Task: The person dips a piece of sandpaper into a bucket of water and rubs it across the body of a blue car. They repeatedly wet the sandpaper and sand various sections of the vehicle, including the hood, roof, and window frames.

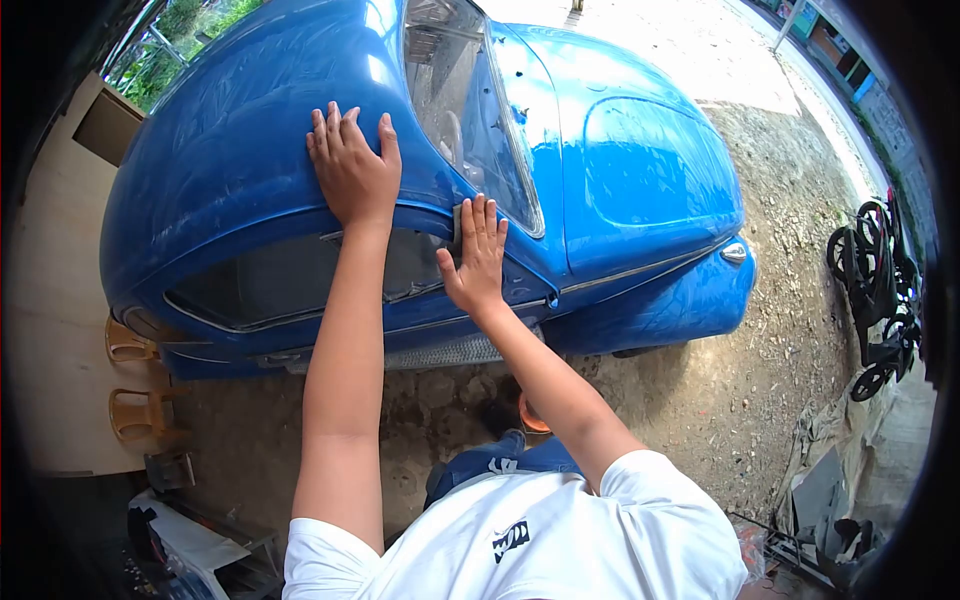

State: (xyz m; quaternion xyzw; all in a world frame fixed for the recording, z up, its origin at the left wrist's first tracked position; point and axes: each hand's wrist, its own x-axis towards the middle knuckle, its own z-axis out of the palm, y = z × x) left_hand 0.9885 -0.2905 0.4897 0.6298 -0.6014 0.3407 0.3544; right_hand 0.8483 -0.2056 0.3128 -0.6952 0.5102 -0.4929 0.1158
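Note:
A blue rounded car (pixel 240 130) stands in front of me, its side window (pixel 270 280) and windshield (pixel 460 90) showing. My left hand (pixel 352 165) lies on the roof above the side window, fingers stretched and the thumb apart. Lower and to the right, my right hand (pixel 478 255) rests flat at the pillar between side window and windshield, its fingers straight and pointing up. A narrow grey edge (pixel 457 225) shows beside its fingers; what it belongs to is mostly hidden. Neither hand is wrapped round anything.
An orange container (pixel 533 413) sits on the ground by my legs, partly hidden by my right arm. Brown chairs (pixel 135 415) and a pale wooden panel (pixel 60 240) stand at left. Black wheeled objects (pixel 875 290) are at far right. Scraps and a sheet (pixel 825 500) lie at lower right.

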